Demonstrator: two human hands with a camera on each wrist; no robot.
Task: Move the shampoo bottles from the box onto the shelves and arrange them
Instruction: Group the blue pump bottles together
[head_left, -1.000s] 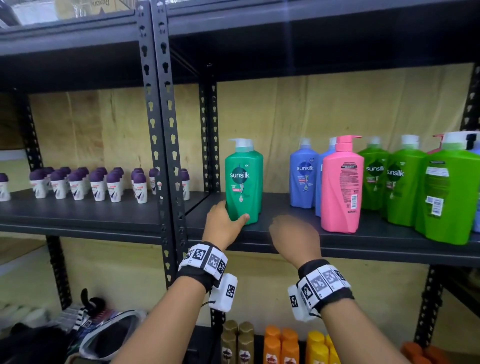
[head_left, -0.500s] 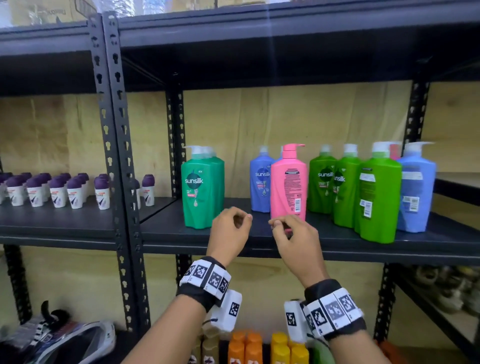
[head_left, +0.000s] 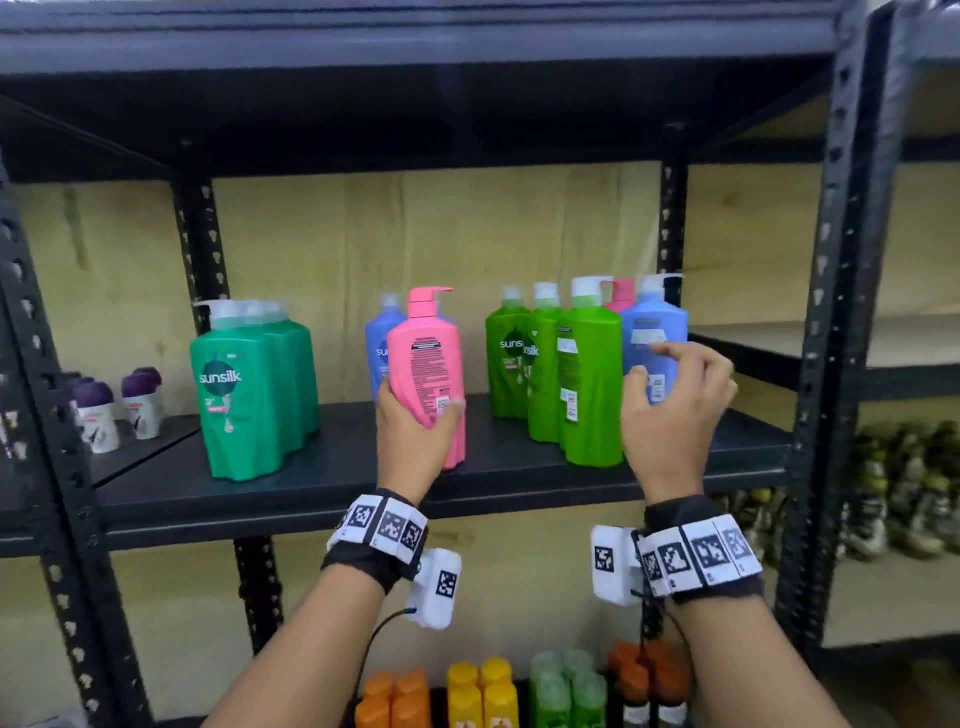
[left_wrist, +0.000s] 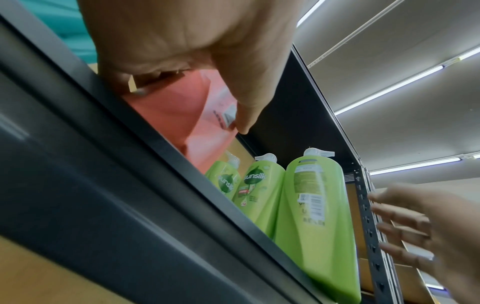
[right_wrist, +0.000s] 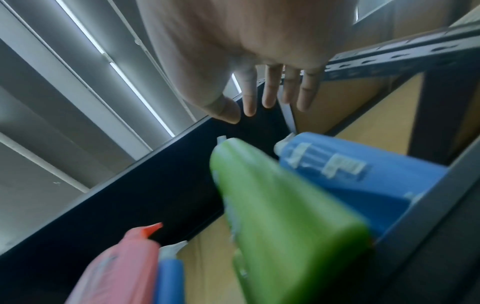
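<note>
since half a second ago your left hand (head_left: 415, 431) is wrapping round the pink bottle (head_left: 427, 369) mid-shelf (head_left: 332, 467), your right hand (head_left: 670, 410) is reaching, fingers spread and empty, for the blue bottle (head_left: 655, 322) far right; most bottles are shelved, sorting's continuing, box unseen.

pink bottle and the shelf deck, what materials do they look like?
Pink bottle: looks like opaque moulded plastic, smooth semi-gloss, with a printed label; the left hand holds it. Shelf deck: probably painted or powder-coated metal, dark matte, matching the perforated uprights.
</note>
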